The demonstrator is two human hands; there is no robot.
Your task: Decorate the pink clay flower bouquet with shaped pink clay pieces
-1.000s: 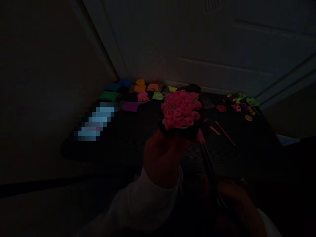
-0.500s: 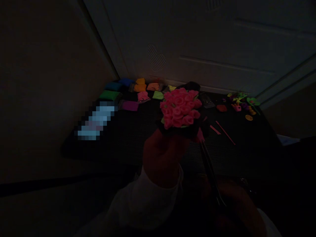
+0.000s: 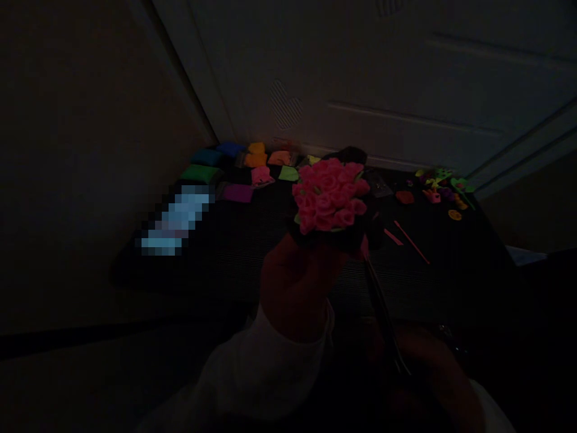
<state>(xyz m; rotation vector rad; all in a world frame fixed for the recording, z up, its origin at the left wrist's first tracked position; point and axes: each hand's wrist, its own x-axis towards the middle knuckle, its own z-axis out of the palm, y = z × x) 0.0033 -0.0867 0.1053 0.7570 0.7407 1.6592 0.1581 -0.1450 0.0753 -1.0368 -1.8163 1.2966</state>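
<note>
From where I'm standing, a blurred pale-blue shape [image 3: 178, 219] is lying at the left of the dark table [image 3: 216, 255], with a green packet [image 3: 201, 174] sitting just beyond it and a purple packet [image 3: 238, 193] resting to its right. In the middle, the left hand [image 3: 293, 288] is gripping the pink bouquet [image 3: 331, 195] from below, its fingers curling in under the flowers, though their tips are hidden from me. If that grip is slackening or tilting, I'd judge the bouquet could tip, and squeezing too hard could crush its base. Just under its right side, a pink piece [image 3: 365, 248] is meeting the end of a slim dark tool [image 3: 381, 300]; a slip there could tear the piece or nick the fingers nearby. The right hand [image 3: 437, 364] is closing around the tool's lower part, but I can't tell how each finger is lying. It's awfully dim, so misjudging the tip's place seems the likeliest cause of trouble. Farther right, a short pink strip [image 3: 393, 237] and a thin pink stick [image 3: 411, 242] are lying near the tool; a straying wrist could brush them. Small colourful pieces [image 3: 435, 196] are sitting beyond.
</note>
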